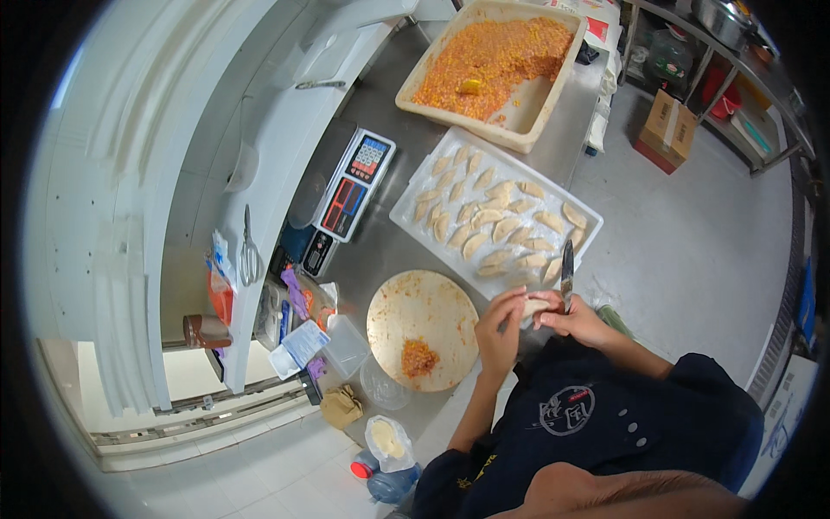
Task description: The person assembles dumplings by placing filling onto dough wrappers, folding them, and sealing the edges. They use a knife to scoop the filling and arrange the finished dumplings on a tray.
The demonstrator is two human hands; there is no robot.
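Observation:
My left hand (502, 331) and my right hand (574, 321) meet at a pale folded dumpling (534, 307), pinched between the fingers of both. A knife or flat metal spatula (567, 269) stands up out of my right hand, its blade stained. Just beyond the hands is a white plastic tray (415, 227) lined with film and holding many crescent dumplings (505, 228). Left of my left hand, a small heap of orange-red filling (419, 358) lies on a round board (415, 305). The far cream tub (574, 78) contains much more filling (486, 58).
A digital scale (353, 185) sits left of the tray. Plastic containers (345, 347) and a brown bag (342, 407) crowd the board's left side. A whisk (248, 259) rests on the white shelf (279, 143). Beyond the table's right side, a cardboard box (668, 130) stands on the floor near a metal rack (707, 39).

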